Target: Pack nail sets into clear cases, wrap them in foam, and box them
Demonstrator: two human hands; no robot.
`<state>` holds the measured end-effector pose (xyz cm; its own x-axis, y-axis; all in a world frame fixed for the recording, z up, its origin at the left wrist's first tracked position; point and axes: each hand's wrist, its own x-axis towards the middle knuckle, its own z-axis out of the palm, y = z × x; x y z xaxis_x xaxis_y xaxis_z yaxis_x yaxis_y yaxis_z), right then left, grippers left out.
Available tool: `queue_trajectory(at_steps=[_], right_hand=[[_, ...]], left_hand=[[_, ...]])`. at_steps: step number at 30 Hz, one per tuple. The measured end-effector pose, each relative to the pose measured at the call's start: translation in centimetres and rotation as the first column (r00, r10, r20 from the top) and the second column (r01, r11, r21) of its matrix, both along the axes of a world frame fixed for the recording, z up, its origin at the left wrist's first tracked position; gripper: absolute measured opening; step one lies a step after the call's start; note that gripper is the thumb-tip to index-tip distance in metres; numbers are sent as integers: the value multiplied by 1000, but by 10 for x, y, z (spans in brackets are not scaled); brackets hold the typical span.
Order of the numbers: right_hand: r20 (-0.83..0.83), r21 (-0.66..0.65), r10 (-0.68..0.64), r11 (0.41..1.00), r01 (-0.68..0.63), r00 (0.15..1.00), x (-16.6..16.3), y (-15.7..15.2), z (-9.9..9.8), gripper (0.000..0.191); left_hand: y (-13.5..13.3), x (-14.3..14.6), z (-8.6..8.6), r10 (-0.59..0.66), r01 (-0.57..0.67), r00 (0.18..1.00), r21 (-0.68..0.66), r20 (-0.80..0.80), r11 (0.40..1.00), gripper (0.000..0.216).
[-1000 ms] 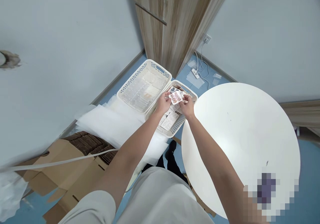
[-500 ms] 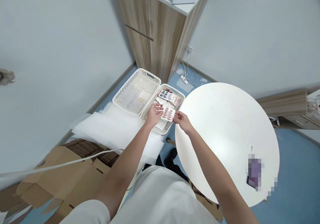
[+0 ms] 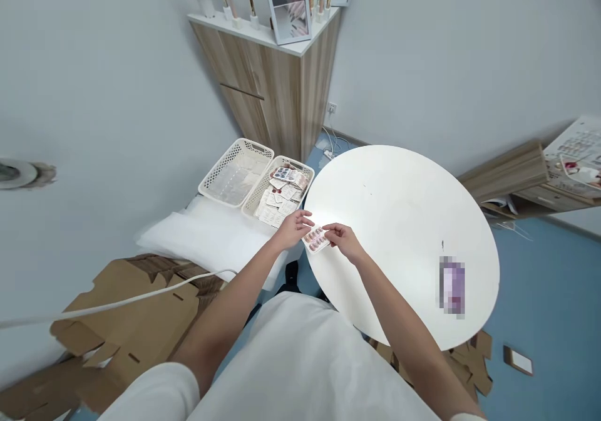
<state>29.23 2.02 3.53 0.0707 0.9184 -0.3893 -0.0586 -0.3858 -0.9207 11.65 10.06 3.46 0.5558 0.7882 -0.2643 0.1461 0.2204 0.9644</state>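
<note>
A small pack of press-on nails (image 3: 316, 239), pinkish nails in rows on a pale backing, is at the near left edge of the white round table (image 3: 399, 220). My right hand (image 3: 345, 240) pinches its right side between thumb and fingers. By its upper left corner is my left hand (image 3: 295, 228), fingers apart; whether they touch the pack I cannot tell. Just beyond that hand, a white basket (image 3: 246, 209) holds many similar nail packs and white cards. To its left stands a second white basket (image 3: 203, 186) with clear, flat plastic pieces inside.
White foam sheets (image 3: 188, 236) lie in front of the baskets, with flattened cardboard (image 3: 136, 302) below. A white cable (image 3: 154, 298) crosses at left. A blurred purple item (image 3: 453, 285) rests on the table. Behind the baskets stands a wood-grain cabinet (image 3: 277, 95) with frames and bottles on top.
The nail pack has moved from above the basket toward me, to the table's edge. My left fingers have spread at its corner. The view has shifted, showing more of the cabinet top.
</note>
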Motion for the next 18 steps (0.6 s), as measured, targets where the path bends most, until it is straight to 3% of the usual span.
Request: queue_trajectory(at_steps=[6, 9, 13, 18], right_hand=[[-26, 26, -192, 981, 193, 981, 21, -52, 0, 31], [-36, 64, -284, 956, 286, 958, 32, -71, -5, 33], [-48, 111, -324, 938, 328, 945, 42, -88, -11, 36], [-37, 139, -324, 935, 326, 945, 45, -95, -14, 42]], left_hand=[[-58, 24, 0, 218, -219, 976, -116, -20, 969, 37], [-88, 32, -4, 143, -147, 988, -83, -50, 986, 49], [-110, 43, -5, 11, 1, 993, 107, -116, 994, 79], [-105, 54, -4, -65, 118, 974, 240, -218, 964, 70]])
